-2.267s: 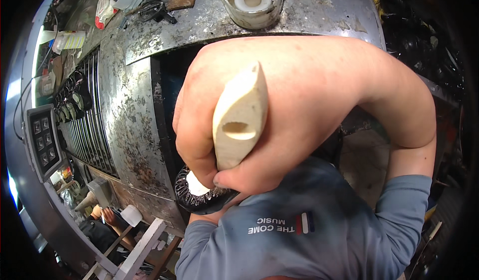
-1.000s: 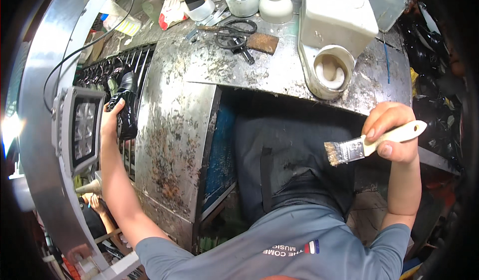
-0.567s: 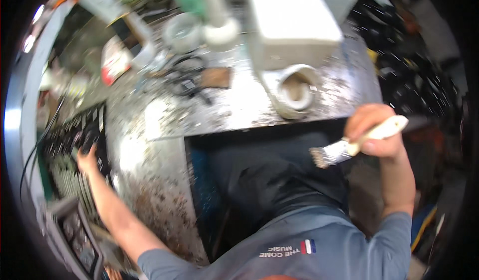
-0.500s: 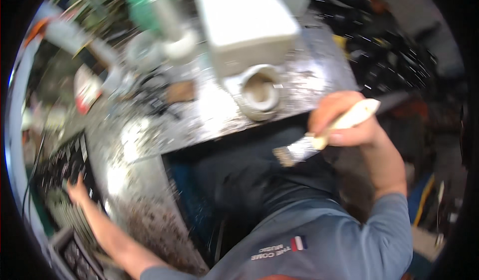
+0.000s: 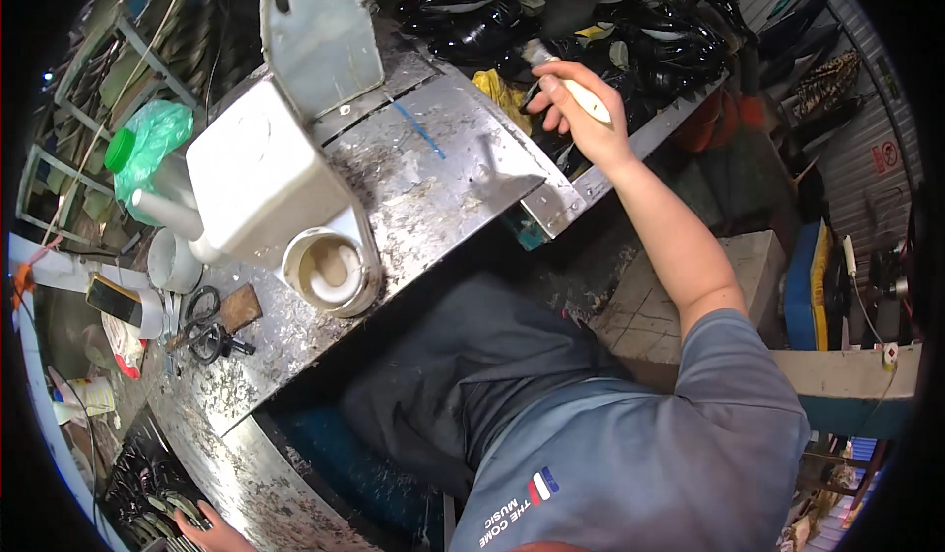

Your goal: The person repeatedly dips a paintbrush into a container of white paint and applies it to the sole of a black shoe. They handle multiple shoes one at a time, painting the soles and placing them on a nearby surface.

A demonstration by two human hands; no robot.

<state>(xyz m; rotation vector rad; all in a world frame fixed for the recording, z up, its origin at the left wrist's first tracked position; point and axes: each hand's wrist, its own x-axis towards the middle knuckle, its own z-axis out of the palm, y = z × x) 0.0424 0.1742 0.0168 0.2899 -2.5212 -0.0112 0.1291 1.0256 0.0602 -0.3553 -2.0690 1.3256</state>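
My right hand grips a flat paintbrush by its cream handle. The brush's bristle end points away, toward a heap of glossy black shoes on the far side. A dark curved piece sits close by the fingers; I cannot tell if it is held. At the lower left, my left hand rests its parted fingers by grey-green, strip-like pieces beside black glossy ones. A white pot with pale content stands at the foot of a white plastic container on the metal bench.
Black-handled scissors, a brown block and a translucent cup lie left of the pot. A green-capped bottle in a green bag stands behind. Yellow cloth lies by the shoes. A tiled block is at the right.
The view has swung to the right. My right hand has moved with the brush toward the black shoes, its bristles now pointing away. My left hand shows lower, near the bottom edge.
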